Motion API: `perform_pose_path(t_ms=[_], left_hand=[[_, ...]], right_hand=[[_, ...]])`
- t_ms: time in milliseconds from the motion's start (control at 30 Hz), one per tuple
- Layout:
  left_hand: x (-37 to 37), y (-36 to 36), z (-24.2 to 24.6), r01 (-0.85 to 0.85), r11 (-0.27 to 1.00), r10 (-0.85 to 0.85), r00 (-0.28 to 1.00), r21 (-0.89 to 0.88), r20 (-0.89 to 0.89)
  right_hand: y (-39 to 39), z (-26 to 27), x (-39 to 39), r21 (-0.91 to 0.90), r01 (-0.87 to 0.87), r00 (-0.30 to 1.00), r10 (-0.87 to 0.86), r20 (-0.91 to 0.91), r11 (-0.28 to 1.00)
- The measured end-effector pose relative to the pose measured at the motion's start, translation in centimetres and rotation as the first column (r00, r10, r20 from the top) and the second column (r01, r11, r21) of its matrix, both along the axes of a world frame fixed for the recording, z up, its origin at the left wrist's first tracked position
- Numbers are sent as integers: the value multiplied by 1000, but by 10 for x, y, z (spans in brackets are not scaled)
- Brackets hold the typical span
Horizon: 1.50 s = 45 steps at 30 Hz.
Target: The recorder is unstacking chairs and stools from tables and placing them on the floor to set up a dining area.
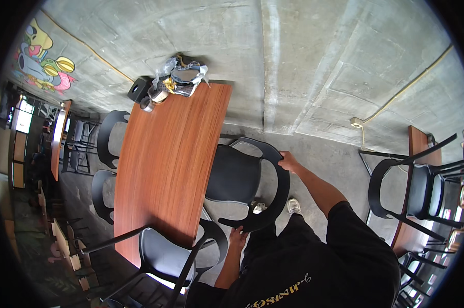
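A black plastic chair (pixel 235 174) with a curved backrest stands before me at the long side of a wooden table (pixel 170 154). The front of its seat is at the table's edge, partly under it or close against it. My right hand (pixel 288 161) grips the far side of the backrest rim, with the thumb over the top. Lower down, my left hand (pixel 238 237) holds the near end of the same curved rim from below. My shoes (pixel 294 206) show on the floor behind the chair.
An upturned chair (pixel 166 250) rests on the table's near end. A plastic bag (pixel 184 75), a black box (pixel 140 89) and a metal cup (pixel 147 104) sit at the wall end. Stacked chairs (pixel 422 188) stand on another table at right. A concrete wall (pixel 232 50) lies ahead.
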State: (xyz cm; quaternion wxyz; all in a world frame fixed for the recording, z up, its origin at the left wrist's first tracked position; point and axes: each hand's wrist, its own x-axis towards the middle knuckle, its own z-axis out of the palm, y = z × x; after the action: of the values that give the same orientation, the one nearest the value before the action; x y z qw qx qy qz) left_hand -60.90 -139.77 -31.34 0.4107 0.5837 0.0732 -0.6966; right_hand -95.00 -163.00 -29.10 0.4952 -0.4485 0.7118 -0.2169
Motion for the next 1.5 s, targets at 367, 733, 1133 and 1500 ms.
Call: perform_pose_path(t_ms=[367,733,1133,1500], left_hand=[[-33,-17,-6,132,990,-131,991,54,-15],[10,-10,17,768,581,-287,-117,270,951],[-54,7,433,738,585,211,263,-337,941],[131,229,528,511,854,116,-374,100,920]], right_hand=[[6,-2,-33,-150,65,979,-92,-183,986],[6,119,22,-448,-197,971,236,31,872],[98,332,83,-687,-352,502,748,433,635],[242,409,179,-894,-313,334,918,212,320]])
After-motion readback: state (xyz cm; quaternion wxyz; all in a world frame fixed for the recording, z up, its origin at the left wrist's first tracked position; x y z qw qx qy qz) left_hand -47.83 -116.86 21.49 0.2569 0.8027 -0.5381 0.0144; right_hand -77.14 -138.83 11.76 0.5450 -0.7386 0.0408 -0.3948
